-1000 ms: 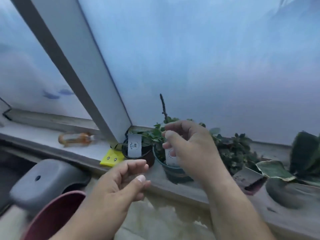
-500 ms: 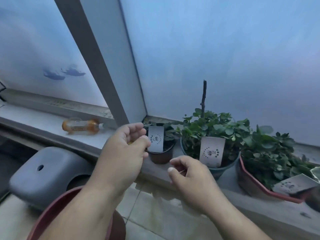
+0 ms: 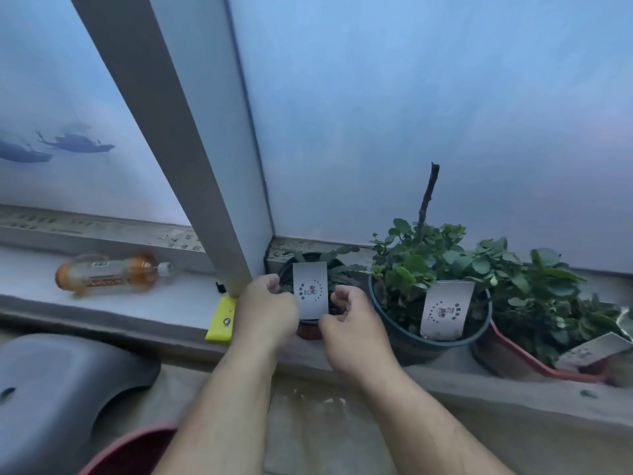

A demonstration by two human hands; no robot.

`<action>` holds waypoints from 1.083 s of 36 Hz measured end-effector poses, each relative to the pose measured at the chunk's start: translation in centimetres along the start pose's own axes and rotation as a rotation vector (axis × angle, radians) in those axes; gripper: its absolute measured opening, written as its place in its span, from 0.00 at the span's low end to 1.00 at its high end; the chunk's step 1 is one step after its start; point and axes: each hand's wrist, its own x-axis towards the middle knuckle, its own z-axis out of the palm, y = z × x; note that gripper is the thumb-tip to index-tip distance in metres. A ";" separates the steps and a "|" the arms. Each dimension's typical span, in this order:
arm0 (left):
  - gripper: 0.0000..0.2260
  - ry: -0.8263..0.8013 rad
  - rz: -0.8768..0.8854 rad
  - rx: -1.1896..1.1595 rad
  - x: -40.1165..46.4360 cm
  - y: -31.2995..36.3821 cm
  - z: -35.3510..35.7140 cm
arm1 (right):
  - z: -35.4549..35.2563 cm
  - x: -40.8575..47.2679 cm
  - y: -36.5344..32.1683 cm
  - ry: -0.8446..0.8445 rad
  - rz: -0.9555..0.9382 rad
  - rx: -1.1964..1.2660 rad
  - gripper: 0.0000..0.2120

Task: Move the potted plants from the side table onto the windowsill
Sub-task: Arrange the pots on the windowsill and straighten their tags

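Both my hands have closed in on the small brown pot (image 3: 308, 329), which stands on the windowsill (image 3: 144, 303) beside the frame post. Left hand (image 3: 265, 313) and right hand (image 3: 351, 323) curl around its sides, gripping it, presumably to seat it squarely left of the blue pot (image 3: 416, 344).

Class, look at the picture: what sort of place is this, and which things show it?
Probably a home window ledge: a windowsill under frosted glass, potted plants with cards, and a drink bottle lying on its side.
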 end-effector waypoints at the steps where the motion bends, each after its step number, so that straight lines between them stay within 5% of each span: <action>1: 0.13 -0.014 0.012 0.014 0.3 -0.3 0.0 | 0.3 0.1 -0.2 0.009 0.007 0.003 0.24; 6: 0.23 -0.068 0.039 0.047 0.9 -1.2 -0.1 | 0.9 0.4 -0.6 0.077 0.056 0.032 0.23; 16: 0.14 -0.137 0.104 0.100 1.5 -1.9 0.3 | 1.7 0.2 -0.5 0.094 0.080 0.055 0.22; 23: 0.28 -0.212 0.131 0.078 2.5 -3.2 0.6 | 2.3 0.1 -0.1 0.096 0.089 0.039 0.25; 27: 0.20 -0.226 0.104 0.057 2.3 -3.0 0.5 | 2.3 -0.1 0.0 0.098 0.075 0.058 0.22; 32: 0.31 -0.234 0.105 -0.003 3.2 -4.0 0.9 | 2.2 -0.1 0.2 0.097 0.085 0.096 0.17; 39: 0.34 -0.255 0.132 0.011 3.2 -4.1 1.0 | 2.2 -0.3 0.0 0.087 0.079 0.115 0.19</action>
